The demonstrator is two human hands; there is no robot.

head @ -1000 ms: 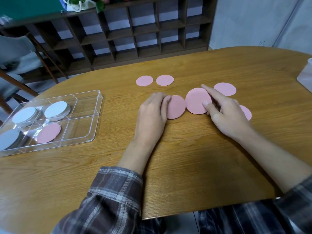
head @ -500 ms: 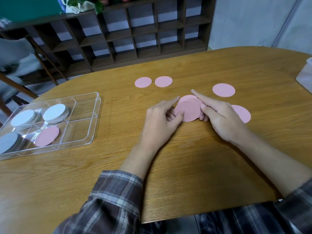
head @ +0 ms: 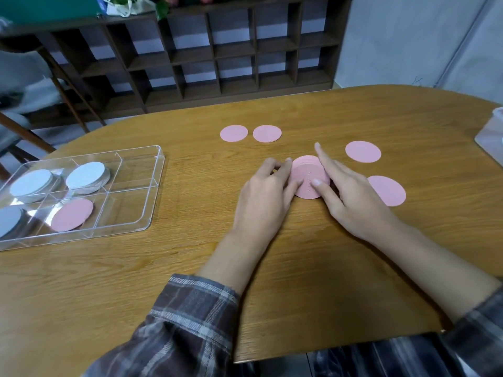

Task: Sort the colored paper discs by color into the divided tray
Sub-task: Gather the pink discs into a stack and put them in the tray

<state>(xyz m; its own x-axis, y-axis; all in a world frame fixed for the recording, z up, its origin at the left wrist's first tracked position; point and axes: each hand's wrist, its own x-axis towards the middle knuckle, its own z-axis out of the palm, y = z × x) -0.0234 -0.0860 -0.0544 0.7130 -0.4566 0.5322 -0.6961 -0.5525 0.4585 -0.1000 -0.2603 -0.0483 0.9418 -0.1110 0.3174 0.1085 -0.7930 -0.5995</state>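
A small stack of pink discs (head: 309,176) sits mid-table, tilted toward me. My left hand (head: 265,191) holds its left edge, thumb on the face and fingers curled at the rim. My right hand (head: 351,191) pinches the right side, thumb on top, index finger stretched along the far edge. Loose pink discs lie around: two at the back (head: 234,133) (head: 267,133), one at the right back (head: 362,151), one partly under my right hand (head: 389,190). The clear divided tray (head: 152,186) at the left holds white stacks (head: 85,174) (head: 32,183), a grey stack (head: 8,219) and one pink disc (head: 72,214).
A clear plastic container (head: 490,131) pokes in at the table's right edge. Behind the table stands a dark wooden cubby shelf (head: 217,50), and a chair (head: 27,126) stands at the far left. The table's front edge runs close to my sleeves.
Two separate pink discs under my hands were slid together into one stack. Both hands closed in around it, and it now tilts up between them.
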